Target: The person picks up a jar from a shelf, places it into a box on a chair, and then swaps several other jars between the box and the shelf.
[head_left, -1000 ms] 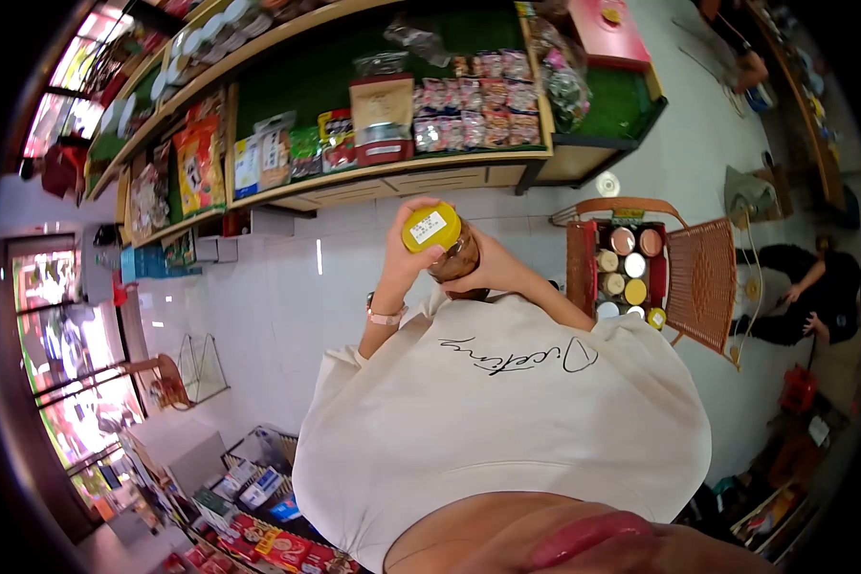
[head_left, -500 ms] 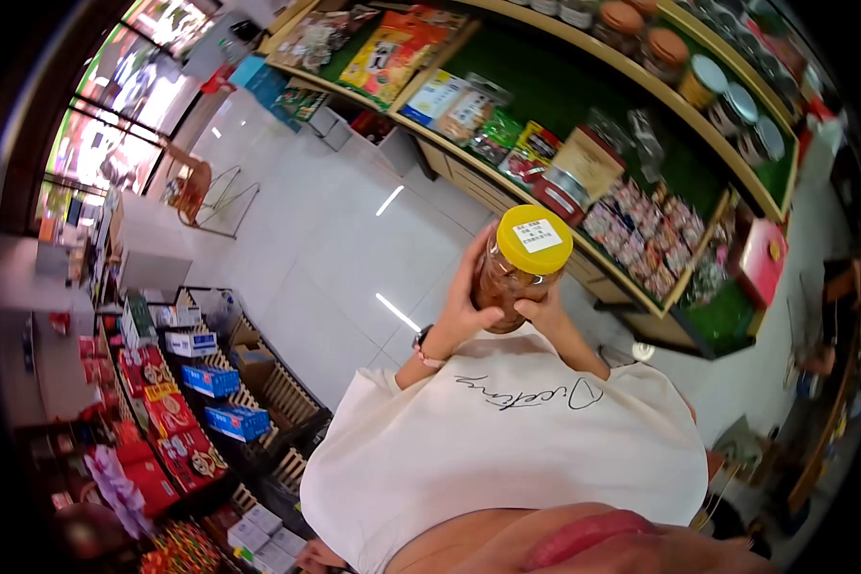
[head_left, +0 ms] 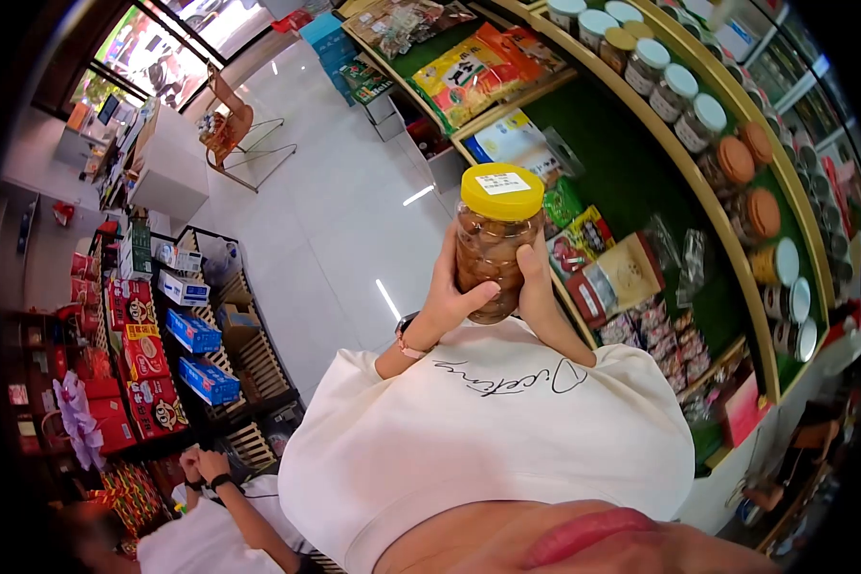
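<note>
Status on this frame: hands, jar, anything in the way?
Left hand and right hand both gripping jar, upright. Yellow lid on, label up. Nothing in the way; shelf beyond.

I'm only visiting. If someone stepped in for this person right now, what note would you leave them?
Left hand: clasped round the lower part of the jar.
Right hand: gripping the same jar from the other side.
Jar: upright in front of the chest, brown contents, yellow lid on, with a white label on top.
Nearby: green-lined shelf of packets and jars to the right; another person at lower left.
Done: jar is up in both hands.
Left: lid not opened, jar not set down.
</note>
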### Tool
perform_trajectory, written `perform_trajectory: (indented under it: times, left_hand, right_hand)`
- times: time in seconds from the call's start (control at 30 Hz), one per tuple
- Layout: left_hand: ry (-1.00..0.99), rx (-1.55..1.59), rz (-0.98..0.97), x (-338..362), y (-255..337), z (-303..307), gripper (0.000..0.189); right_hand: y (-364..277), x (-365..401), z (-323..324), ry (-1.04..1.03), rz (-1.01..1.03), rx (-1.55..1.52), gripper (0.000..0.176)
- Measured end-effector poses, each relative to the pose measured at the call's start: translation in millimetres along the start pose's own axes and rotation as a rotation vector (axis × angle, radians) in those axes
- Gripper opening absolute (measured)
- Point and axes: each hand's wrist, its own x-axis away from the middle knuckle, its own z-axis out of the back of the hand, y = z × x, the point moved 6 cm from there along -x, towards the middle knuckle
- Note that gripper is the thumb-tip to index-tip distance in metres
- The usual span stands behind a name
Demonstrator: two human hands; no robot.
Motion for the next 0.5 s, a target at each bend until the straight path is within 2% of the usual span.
perform_trajectory:
  times: [0.17,0.33,0.43,0.5]
  left_hand:
    - [0.085,-0.084,-0.037,-52,-9,33,0.091]
    - [0.164,0.013,0.056,-84,-7,80,0.09]
    - [0.269,-0.006,-0.01,-96,0,108,0.087]
    - [0.335,0.011,-0.041,-104,3,129,0.085]
  right_hand:
    - [7,-70,6,-0.034,0.13,0.191,0.076]
    - [28,-120,-16,-0.104,-0.035,0.153,0.075]
    - [55,-152,-30,-0.232,-0.134,0.027,0.075]
    - [57,-176,-48,-0.313,-0.089,0.045,0.075]
